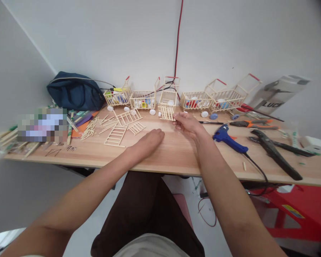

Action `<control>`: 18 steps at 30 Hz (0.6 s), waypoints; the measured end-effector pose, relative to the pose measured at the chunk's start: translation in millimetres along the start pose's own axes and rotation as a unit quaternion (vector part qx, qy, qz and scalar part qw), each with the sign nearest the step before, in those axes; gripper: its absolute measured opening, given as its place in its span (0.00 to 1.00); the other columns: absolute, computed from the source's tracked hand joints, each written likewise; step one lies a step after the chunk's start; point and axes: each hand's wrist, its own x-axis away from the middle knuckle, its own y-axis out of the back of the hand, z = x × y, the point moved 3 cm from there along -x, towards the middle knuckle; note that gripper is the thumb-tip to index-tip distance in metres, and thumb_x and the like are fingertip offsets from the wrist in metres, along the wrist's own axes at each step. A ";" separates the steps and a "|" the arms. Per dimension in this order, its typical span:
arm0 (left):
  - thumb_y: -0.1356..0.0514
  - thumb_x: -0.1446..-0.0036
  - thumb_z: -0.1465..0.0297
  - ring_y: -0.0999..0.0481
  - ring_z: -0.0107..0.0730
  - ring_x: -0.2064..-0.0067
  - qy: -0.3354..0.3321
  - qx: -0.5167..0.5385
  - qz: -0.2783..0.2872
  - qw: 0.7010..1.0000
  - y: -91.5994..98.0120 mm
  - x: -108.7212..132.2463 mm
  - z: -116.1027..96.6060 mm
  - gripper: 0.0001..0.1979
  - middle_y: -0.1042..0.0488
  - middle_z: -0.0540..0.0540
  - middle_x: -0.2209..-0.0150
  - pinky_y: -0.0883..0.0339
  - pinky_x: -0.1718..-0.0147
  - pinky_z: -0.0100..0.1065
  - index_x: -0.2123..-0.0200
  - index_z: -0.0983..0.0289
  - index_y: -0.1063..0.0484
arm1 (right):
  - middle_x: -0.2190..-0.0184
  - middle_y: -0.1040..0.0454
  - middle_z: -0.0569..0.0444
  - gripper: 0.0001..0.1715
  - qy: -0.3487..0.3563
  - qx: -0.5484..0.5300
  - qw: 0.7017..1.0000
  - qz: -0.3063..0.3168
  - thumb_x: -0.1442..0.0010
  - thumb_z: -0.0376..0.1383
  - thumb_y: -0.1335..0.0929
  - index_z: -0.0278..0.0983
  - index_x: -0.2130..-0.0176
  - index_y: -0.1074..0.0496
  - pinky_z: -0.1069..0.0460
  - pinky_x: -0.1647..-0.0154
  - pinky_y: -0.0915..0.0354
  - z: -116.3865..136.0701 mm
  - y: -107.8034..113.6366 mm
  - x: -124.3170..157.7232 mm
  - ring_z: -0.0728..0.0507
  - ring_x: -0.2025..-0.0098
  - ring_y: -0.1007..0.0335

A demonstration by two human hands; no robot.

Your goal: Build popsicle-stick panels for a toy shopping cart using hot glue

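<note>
The blue glue gun lies on the wooden table, and everything else is placed from it. Just to its left, the right hand has its fingertips pinched narrowly on the right edge of a small slatted stick panel, which stands upright on the tabletop. Further left of the gun and a little nearer the person, the left hand rests palm down on the bare wood with its fingers together, holding nothing. Beyond that hand, well left of the gun, lie flat ladder-like stick frames and a scatter of loose sticks. Behind the gun, along the wall, stands a row of stick carts with white caps in front of them. To the gun's right lie orange-handled pliers.
</note>
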 end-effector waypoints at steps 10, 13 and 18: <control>0.50 0.44 0.81 0.32 0.36 0.64 0.096 0.088 -0.085 0.988 -7.0 -9.3 22.0 0.08 0.29 0.57 0.67 0.38 0.61 0.36 0.70 0.64 0.35 | 0.79 0.35 0.60 0.19 -0.003 -0.002 1.000 -0.003 0.52 0.41 0.23 0.36 0.74 0.34 0.59 0.83 0.50 -0.8 1.6 -1.3 0.54 0.76 0.37; 0.47 0.46 0.77 0.30 0.31 0.68 0.153 0.241 -0.134 0.949 -2.4 2.7 34.5 0.05 0.26 0.53 0.70 0.38 0.65 0.32 0.71 0.64 0.34 | 0.79 0.35 0.60 0.19 0.002 -0.004 1.000 0.000 0.52 0.41 0.23 0.36 0.74 0.34 0.58 0.82 0.50 0.5 1.3 -0.6 0.53 0.76 0.37; 0.41 0.49 0.75 0.27 0.30 0.69 0.155 0.372 -0.088 0.911 -1.8 12.7 21.5 0.03 0.23 0.53 0.71 0.37 0.68 0.30 0.69 0.67 0.27 | 0.79 0.36 0.60 0.19 0.003 -0.008 1.000 0.002 0.52 0.40 0.23 0.35 0.74 0.34 0.59 0.82 0.50 2.3 -0.7 1.7 0.54 0.76 0.37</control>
